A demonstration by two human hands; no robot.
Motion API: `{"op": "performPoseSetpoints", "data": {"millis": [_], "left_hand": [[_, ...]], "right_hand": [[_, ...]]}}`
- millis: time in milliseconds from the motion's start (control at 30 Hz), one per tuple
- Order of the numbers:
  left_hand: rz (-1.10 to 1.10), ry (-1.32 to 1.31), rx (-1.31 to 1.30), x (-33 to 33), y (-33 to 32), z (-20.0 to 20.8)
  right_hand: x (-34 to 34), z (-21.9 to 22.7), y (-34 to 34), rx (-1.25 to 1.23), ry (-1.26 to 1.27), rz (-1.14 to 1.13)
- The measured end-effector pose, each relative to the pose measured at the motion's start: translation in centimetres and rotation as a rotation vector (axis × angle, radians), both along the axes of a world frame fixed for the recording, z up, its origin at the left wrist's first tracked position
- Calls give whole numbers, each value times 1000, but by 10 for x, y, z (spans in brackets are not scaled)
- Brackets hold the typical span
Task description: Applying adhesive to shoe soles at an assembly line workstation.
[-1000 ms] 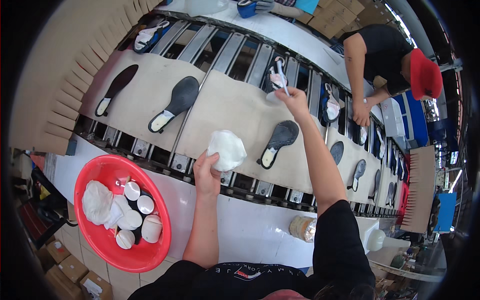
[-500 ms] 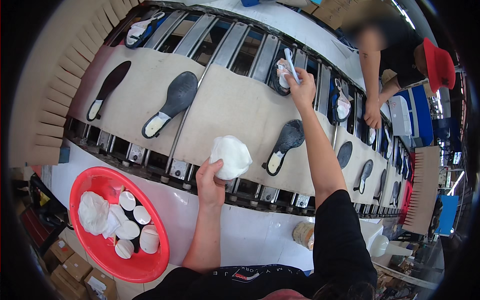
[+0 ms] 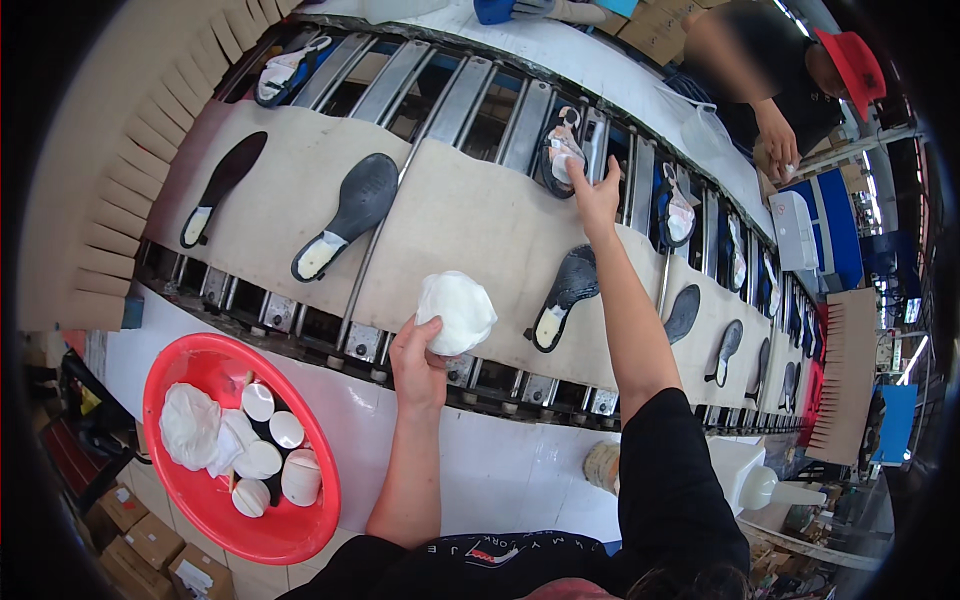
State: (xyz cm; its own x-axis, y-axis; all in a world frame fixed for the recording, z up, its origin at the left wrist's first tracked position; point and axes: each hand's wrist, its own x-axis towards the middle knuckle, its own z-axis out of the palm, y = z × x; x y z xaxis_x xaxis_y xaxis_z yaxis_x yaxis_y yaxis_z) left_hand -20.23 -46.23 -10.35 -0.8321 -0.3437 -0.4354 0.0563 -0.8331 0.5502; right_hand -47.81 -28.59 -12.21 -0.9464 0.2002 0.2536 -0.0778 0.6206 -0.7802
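My left hand (image 3: 418, 372) is closed round a rounded white wad (image 3: 457, 312) with a soft, creased surface, held over the near edge of the conveyor. Out over the far side of the conveyor, my right hand (image 3: 598, 202) has its thumb and index finger spread. Its thumb touches the pale lining of a dark shoe upper (image 3: 563, 128) lying on the metal slats; the other fingers are partly hidden. Beneath my right forearm is a black shoe sole (image 3: 572, 285) with a cream heel patch. Another sole (image 3: 362, 200) rests farther left on the beige belt (image 3: 470, 215).
A red basin (image 3: 160, 450) at lower left holds several white discs and a white bundle. More uppers (image 3: 678, 208) and soles (image 3: 683, 312) run off to the right. Across the conveyor is a co-worker's hand (image 3: 776, 138). A jar (image 3: 602, 466) and a white bottle (image 3: 757, 488) stand near my right arm.
The slim white stick in my right hand is gone from view, and that hand's fingers have spread. The co-worker's hands have moved back from the conveyor. My left hand still holds the wad.
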Motion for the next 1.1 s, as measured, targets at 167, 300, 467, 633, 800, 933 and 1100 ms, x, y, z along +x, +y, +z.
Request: {"op": "performPoseSetpoints", "data": {"millis": [167,300,467,633,800,933,1100], "left_hand": [[-33,28,-28,1,-2,-2],[-47,84,-62,2,-4,0],[24,95,-192,4,-15,-6],[-16,163,-423,0,-13,-7],[-298,282,-673,34,-15,20],[-781,149,-1096,91,-5,20],[-828,-5,-1259,140,-12,-5]], "right_hand": [[1,-4,1,-46,33,-33],[6,7,13,-69,71,-184],[103,84,21,-42,127,48],[242,144,57,-12,-17,364],[381,165,91,-266,-234,467],[452,140,116,-402,-266,442],[480,92,120,-532,-347,441]]}}
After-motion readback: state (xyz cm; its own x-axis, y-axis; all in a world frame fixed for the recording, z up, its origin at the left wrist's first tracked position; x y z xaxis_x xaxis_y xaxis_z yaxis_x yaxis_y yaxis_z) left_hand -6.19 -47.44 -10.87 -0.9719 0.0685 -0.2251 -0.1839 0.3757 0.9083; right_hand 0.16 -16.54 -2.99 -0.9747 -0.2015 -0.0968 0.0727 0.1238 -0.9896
